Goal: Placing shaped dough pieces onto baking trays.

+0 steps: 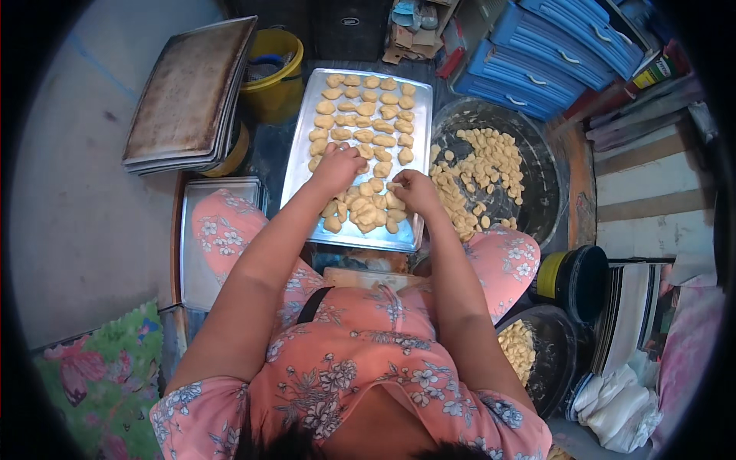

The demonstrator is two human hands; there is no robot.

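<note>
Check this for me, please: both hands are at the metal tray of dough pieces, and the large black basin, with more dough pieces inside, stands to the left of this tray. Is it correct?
Not quite: in the head view, the large black basin stands to the right of the metal tray, not the left. The rest holds.

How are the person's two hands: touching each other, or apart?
Apart: the head view shows the left hand and right hand with dough pieces on the tray visible between them.
</note>
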